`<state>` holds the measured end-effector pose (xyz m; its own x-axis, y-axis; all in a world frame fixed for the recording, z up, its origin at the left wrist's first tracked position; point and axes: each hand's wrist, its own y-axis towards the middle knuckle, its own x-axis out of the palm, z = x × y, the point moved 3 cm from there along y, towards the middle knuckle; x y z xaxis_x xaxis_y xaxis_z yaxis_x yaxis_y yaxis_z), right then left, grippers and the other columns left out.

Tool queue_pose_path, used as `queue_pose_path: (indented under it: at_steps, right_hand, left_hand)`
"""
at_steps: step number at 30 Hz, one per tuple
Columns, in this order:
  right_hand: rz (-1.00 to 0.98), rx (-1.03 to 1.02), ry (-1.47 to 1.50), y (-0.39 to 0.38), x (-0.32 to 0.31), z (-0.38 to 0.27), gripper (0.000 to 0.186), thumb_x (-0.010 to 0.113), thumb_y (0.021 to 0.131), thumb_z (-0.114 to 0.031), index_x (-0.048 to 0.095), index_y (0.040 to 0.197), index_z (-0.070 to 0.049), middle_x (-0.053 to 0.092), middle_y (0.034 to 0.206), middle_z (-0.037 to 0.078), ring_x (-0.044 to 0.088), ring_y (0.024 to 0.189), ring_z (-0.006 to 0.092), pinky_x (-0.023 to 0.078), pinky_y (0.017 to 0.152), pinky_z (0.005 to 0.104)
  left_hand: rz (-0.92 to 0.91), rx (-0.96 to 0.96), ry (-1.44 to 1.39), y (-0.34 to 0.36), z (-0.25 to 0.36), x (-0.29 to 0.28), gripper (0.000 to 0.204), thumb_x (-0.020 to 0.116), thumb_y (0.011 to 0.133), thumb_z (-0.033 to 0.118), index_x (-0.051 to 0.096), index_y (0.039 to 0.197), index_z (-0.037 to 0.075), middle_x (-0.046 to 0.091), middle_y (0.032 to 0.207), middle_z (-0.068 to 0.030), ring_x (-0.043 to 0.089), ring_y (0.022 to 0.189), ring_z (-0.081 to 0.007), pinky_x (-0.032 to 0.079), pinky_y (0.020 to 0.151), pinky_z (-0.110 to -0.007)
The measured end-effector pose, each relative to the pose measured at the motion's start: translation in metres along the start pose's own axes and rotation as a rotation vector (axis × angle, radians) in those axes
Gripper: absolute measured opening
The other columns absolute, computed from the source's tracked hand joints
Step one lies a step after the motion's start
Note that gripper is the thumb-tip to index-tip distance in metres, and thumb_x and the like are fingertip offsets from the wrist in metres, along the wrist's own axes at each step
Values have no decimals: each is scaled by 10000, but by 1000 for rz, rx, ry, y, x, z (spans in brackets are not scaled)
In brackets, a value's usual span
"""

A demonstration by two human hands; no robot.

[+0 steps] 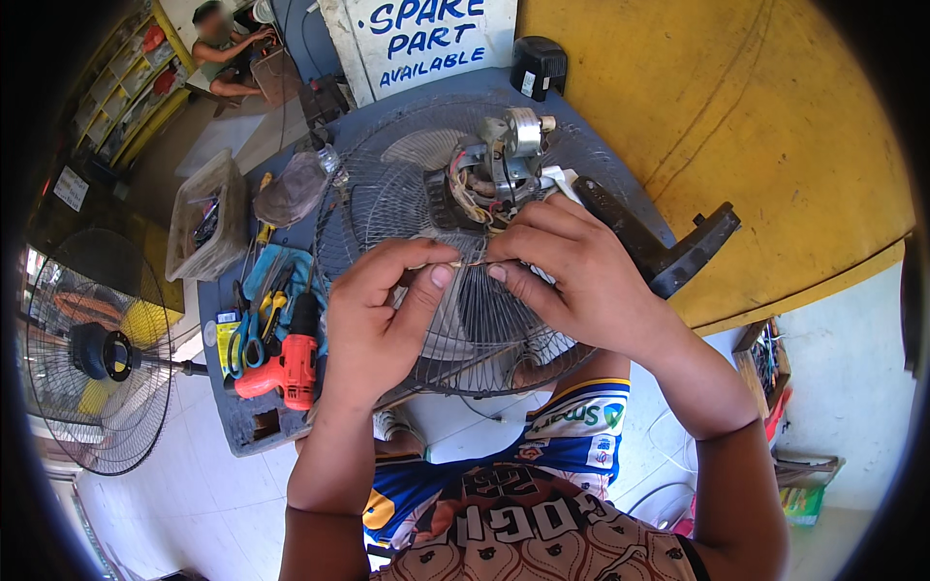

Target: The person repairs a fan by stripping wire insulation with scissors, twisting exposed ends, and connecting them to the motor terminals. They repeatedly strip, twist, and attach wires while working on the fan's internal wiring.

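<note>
Both my hands meet over a wire fan grille (387, 155) on a dark table. My left hand (383, 305) pinches one end of a thin wire (473, 262) between thumb and forefinger. From the other side, my right hand (572, 271) pinches the same wire close by. Just beyond my fingers a bare electric fan motor (499, 165) with a silver cylindrical part rests on the grille, and several loose coloured wires hang from it. Dark fan blades show through the grille. A black curved fan part (649, 237) lies right of my right hand.
Left of the grille lie a red power drill (284, 373), blue scissors (247, 341) and a plastic tub (208, 218). A standing fan (97, 353) is at far left. A black box (539, 68) sits by a lettered sign (421, 44). Another person (228, 53) sits in the background.
</note>
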<state>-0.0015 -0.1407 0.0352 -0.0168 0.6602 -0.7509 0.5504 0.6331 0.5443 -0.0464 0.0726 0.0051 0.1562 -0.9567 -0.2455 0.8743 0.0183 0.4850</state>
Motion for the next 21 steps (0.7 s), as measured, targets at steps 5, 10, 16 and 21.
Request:
queue_pose_path:
  at_steps: [5,10,16,21]
  right_hand:
    - [-8,-7,5,1,1,0,127,772,928,-137,718,1025,-75,649,982,89,640,943,324,542,839,449]
    - [63,25,131,2,6,0,275,768,930,-33,641,1173,-29,724,1065,139,726,980,375,583,836,439]
    - [49,153,237,1,7,5,383,694,973,10,499,1302,-4,756,1118,224,754,1027,457,622,813,471]
    - [77,303,313,1,10,7,389,702,984,-15,535,1335,-43,758,1120,206,754,1036,443,619,831,462]
  left_hand:
    - [-74,44,93,1,3,4,140,779,983,70,787,1111,14,786,1033,-123,757,941,-220,582,845,-329]
    - [8,-30,24,1,-1,14,149,777,998,86,773,1129,14,793,1053,-106,762,970,-178,586,850,-310]
    - [7,-54,-112,7,-12,24,172,758,1026,96,723,1162,-4,769,1055,-68,724,946,-115,563,824,-264]
    - [99,-71,-348,9,-19,40,154,739,1048,100,690,1144,-10,714,1009,-14,647,885,-78,528,805,-234]
